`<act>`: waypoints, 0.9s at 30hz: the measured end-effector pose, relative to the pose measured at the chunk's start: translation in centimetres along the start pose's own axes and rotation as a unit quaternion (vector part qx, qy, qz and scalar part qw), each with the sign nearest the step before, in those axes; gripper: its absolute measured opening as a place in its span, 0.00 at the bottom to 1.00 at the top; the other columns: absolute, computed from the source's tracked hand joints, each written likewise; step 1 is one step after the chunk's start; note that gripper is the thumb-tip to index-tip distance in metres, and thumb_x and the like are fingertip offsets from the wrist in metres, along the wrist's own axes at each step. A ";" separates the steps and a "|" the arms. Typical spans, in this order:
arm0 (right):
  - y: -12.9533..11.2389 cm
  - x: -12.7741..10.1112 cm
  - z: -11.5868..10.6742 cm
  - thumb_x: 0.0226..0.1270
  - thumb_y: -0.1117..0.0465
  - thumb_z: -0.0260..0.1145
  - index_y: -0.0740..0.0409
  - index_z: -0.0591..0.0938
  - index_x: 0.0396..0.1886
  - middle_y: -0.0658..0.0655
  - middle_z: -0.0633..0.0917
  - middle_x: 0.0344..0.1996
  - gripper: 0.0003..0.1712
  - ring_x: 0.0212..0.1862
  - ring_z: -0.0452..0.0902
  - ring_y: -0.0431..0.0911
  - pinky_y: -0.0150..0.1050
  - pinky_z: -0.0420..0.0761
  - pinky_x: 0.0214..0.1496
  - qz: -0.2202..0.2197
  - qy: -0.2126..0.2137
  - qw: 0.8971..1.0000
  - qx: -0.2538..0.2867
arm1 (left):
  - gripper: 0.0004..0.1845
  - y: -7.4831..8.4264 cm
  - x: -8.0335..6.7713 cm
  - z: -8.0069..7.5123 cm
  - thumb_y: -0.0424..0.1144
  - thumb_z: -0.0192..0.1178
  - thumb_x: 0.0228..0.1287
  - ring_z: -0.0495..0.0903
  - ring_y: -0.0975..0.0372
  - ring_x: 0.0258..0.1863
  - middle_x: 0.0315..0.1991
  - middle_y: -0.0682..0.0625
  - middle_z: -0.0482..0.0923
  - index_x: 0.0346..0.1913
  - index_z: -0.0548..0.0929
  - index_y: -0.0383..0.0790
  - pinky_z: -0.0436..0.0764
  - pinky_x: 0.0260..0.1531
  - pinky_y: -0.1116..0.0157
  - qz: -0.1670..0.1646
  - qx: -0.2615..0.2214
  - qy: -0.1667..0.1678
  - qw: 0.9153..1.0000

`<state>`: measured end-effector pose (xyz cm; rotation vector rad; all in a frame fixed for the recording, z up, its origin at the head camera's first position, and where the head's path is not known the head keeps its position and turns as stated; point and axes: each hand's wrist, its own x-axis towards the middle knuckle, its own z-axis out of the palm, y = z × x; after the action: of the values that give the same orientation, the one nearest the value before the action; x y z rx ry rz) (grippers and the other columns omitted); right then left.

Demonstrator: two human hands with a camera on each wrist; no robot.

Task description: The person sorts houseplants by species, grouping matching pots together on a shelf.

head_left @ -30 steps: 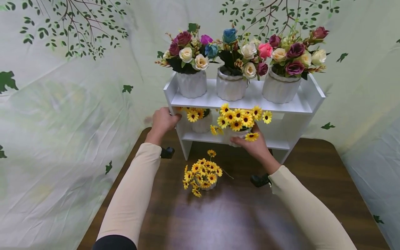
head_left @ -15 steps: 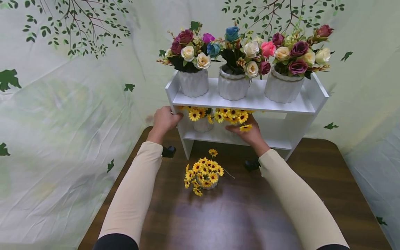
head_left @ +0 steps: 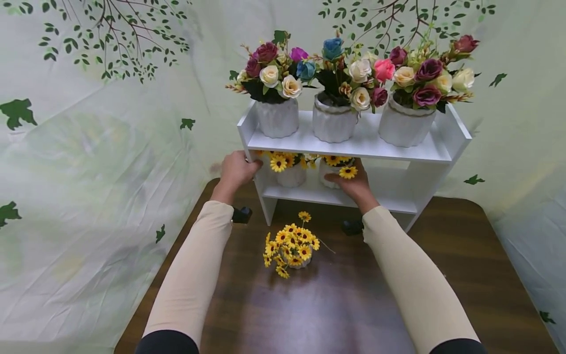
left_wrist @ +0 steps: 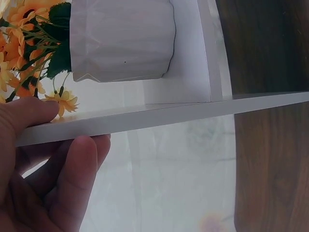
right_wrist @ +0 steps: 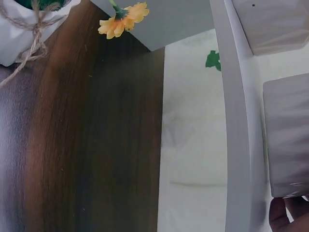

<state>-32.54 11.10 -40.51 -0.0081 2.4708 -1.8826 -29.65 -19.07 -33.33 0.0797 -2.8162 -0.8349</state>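
Observation:
My left hand grips the left side panel of a white two-tier shelf. In the left wrist view, its thumb lies on the inner face and its fingers on the outer. On the lower tier, my right hand holds a white flowerpot of yellow daisy-like flowers, whose tops are partly hidden beneath the upper board. The right wrist view has this pot upright on the tier, fingertips against its side. To its left stands a similar flowerpot.
Three white pots of mixed roses, a left, a middle and a right one, line the upper tier. Another pot of yellow flowers stands on the brown table before the shelf. A leaf-print cloth hangs behind.
My right hand has moved the flowerpot back and slightly left, from the lower tier's front to under the upper board. The left hand keeps its grip on the side panel.

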 end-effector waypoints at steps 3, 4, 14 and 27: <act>0.0 0.1 0.3 0.57 0.52 0.75 0.45 0.50 0.79 0.55 0.61 0.77 0.56 0.78 0.55 0.52 0.48 0.57 0.79 -0.001 0.004 1.000 0.008 | 0.15 0.0 0.0 0.1 0.46 0.59 0.62 0.83 0.53 0.25 0.27 0.40 0.86 0.30 0.82 0.35 0.72 0.20 0.68 -0.001 0.001 0.000 1.000; 0.0 0.1 0.4 0.57 0.52 0.75 0.45 0.51 0.79 0.55 0.61 0.77 0.57 0.78 0.56 0.52 0.48 0.57 0.79 0.001 0.004 1.000 0.008 | 0.15 0.0 0.0 0.1 0.46 0.58 0.62 0.83 0.53 0.25 0.28 0.40 0.86 0.31 0.82 0.35 0.73 0.20 0.68 -0.003 0.000 -0.002 1.000; 0.7 0.2 1.4 0.54 0.46 0.76 0.44 0.46 0.80 0.56 0.54 0.80 0.63 0.79 0.51 0.54 0.51 0.58 0.78 0.020 0.009 0.999 -0.025 | 0.15 0.2 0.0 0.0 0.47 0.58 0.62 0.84 0.52 0.28 0.30 0.39 0.86 0.30 0.81 0.36 0.72 0.21 0.67 -0.003 0.007 -0.006 1.000; 1.3 -1.1 1.6 0.58 0.48 0.74 0.53 0.40 0.80 0.64 0.55 0.78 0.64 0.78 0.54 0.57 0.53 0.61 0.76 -0.037 0.010 0.997 -0.068 | 0.16 0.0 0.0 0.1 0.47 0.57 0.63 0.84 0.51 0.31 0.33 0.37 0.86 0.33 0.82 0.34 0.74 0.22 0.66 -0.002 -0.001 -0.008 1.000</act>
<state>-31.34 9.93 -42.14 -0.0880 2.6416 -1.7457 -29.70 -19.05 -33.42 0.0779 -2.8302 -0.8433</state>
